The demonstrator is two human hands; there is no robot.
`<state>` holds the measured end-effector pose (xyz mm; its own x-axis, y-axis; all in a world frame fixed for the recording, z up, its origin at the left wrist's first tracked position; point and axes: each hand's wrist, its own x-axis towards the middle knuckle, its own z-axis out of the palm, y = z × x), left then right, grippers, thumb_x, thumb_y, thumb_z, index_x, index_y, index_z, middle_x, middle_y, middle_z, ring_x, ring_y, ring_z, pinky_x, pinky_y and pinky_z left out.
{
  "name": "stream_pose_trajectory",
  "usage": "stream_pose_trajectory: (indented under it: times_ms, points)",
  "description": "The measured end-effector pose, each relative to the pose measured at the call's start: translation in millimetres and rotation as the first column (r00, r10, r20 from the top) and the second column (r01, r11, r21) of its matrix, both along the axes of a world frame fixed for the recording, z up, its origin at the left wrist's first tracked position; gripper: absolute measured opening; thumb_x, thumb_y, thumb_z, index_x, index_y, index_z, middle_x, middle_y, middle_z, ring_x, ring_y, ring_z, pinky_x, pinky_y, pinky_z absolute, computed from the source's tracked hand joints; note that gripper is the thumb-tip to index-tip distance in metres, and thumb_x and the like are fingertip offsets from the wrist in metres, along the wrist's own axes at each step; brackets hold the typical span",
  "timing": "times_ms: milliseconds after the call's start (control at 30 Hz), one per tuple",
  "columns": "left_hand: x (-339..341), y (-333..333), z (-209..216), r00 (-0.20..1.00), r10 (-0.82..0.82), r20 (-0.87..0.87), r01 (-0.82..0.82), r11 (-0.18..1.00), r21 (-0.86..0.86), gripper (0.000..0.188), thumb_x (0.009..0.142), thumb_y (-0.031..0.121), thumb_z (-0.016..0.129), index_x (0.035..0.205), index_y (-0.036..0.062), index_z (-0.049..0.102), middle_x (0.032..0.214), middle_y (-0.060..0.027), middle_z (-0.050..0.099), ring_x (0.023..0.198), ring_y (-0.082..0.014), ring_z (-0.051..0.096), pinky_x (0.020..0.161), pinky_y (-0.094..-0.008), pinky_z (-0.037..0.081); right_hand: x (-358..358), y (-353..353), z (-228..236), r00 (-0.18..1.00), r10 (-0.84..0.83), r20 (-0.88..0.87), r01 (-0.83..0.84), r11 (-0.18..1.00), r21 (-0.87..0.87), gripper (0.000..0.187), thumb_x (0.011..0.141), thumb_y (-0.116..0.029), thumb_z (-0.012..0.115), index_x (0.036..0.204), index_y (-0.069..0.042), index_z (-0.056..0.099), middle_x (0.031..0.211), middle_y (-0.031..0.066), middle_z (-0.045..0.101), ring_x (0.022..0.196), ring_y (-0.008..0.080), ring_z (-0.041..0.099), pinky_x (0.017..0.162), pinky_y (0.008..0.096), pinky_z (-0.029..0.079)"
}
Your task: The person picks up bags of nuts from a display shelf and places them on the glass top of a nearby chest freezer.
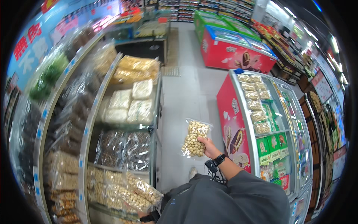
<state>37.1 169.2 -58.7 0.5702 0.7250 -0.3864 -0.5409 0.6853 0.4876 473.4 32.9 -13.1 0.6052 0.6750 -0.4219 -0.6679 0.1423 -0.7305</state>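
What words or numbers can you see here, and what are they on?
I won't copy words, but writing shows:
Blue wall banner: big red and white characters.
Nearer red freezer: white lettering.
Green packets: too small to read.
Blue shelf tags: too small.
Bag in the right hand: none readable.

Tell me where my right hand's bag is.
In the head view, the clear bag is slightly right of centre, in your right hand, over the aisle between the shelves and the nearer red freezer.
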Motion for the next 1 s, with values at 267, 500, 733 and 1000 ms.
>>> stream_pose_trajectory:
  times_ms: [267,500,733,1000]
  points:
    - [160.5,-7.9,1.8,0.979,-0.204,0.015,0.203,0.978,0.051,0.082,0.086,0.069,0.026,0.145,0.0124,0.022,0.149,-0.0123,0.024,0.134,-0.0317,0.028,0.109,-0.0489,0.026,138.8,-153.8,-8.2,0.914,-0.403,-0.041,0.405,0.913,0.044,0.036,0.086,-0.015,0.064,0.117,-0.002,0.052,0.109,0.01,0.063,0.097,0.0219,0.064,0.084,0.0353,0.054]
    - [294.7,-26.5,6.7,0.913,-0.405,0.042,0.401,0.912,0.082,0.083,0.086,0.071,0.025,0.146,0.013,0.022,0.149,-0.0121,0.023,0.135,-0.0319,0.027,0.11,-0.049,0.025,180.9,-261.7,5.9,0.841,-0.54,-0.045,0.541,0.834,0.111,0.041,0.094,-0.023,0.048,0.127,0.001,0.045,0.12,0.0152,0.057,0.108,0.0273,0.058,0.094,0.0425,0.048]
    - [386.7,-39.3,14.8,0.817,-0.574,0.052,0.567,0.817,0.106,0.085,0.085,0.072,0.025,0.146,0.0135,0.021,0.15,-0.0119,0.022,0.135,-0.0322,0.027,0.11,-0.0492,0.025,172.9,-329.8,3.7,0.742,-0.67,-0.008,0.668,0.738,0.093,0.042,0.094,-0.021,0.048,0.129,0.001,0.042,0.123,0.0141,0.056,0.11,0.0251,0.058,0.095,0.0396,0.047]
    - [459.3,-31.1,19.5,0.723,-0.688,0.062,0.676,0.723,0.141,0.086,0.084,0.074,0.024,0.146,0.0141,0.021,0.15,-0.0116,0.022,0.135,-0.0324,0.026,0.11,-0.0493,0.024,151.4,-374.3,-12.9,0.578,-0.812,-0.081,0.815,0.579,0.015,0.032,0.093,-0.022,0.051,0.117,0.0,0.05,0.109,0.0135,0.062,0.096,0.0248,0.063,0.086,0.0392,0.053]
